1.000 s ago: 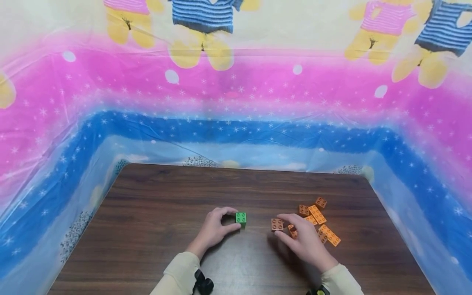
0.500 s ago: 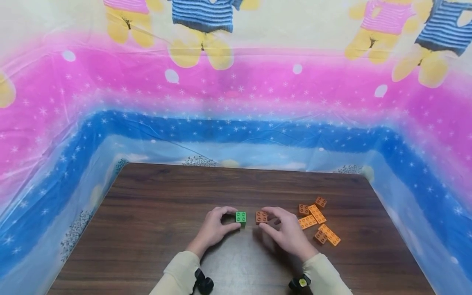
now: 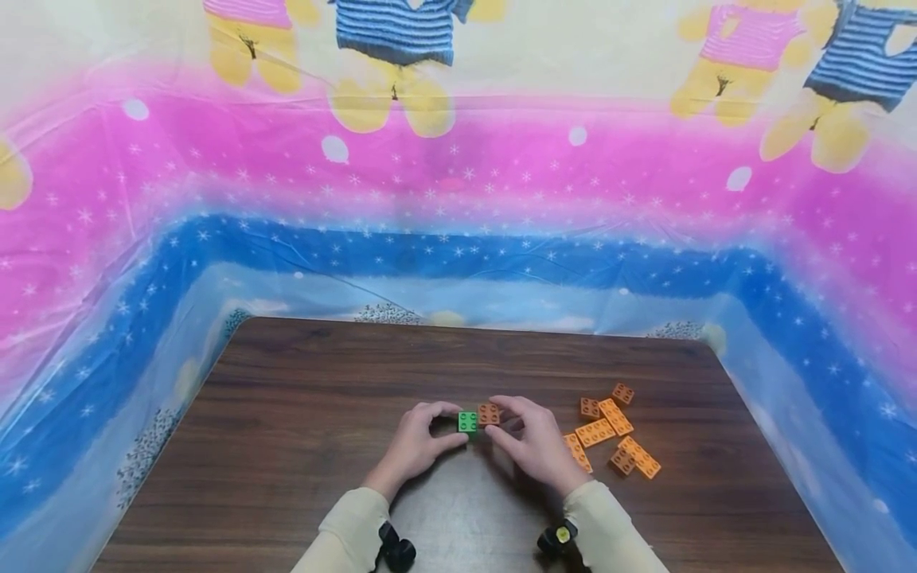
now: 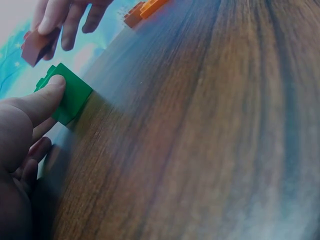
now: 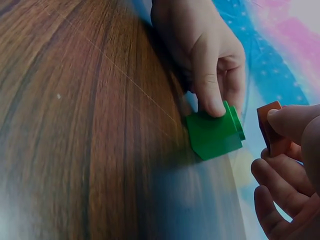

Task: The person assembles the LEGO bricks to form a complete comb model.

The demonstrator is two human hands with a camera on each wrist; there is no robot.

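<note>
My left hand (image 3: 417, 436) pinches a green building block (image 4: 74, 95) between thumb and fingers, the block standing on the table with its studs up. In the right wrist view the green block (image 5: 212, 135) looks taller than the other one. My right hand (image 3: 532, 439) pinches a small brown-orange building block (image 3: 489, 414) by its near and far sides. That block is raised, just to the right of the green one and slightly higher, as the left wrist view shows with the brown-orange block (image 4: 40, 46) off the table.
On the dark wooden table (image 3: 322, 366), several orange blocks (image 3: 596, 432) and brown-orange blocks (image 3: 623, 460) lie scattered to the right of my right hand. A patterned cloth (image 3: 444, 255) hangs around the table's back and sides.
My right hand has carried the brown-orange block leftward from beside the scattered blocks up to the green block. My left hand and the green block have stayed in place.
</note>
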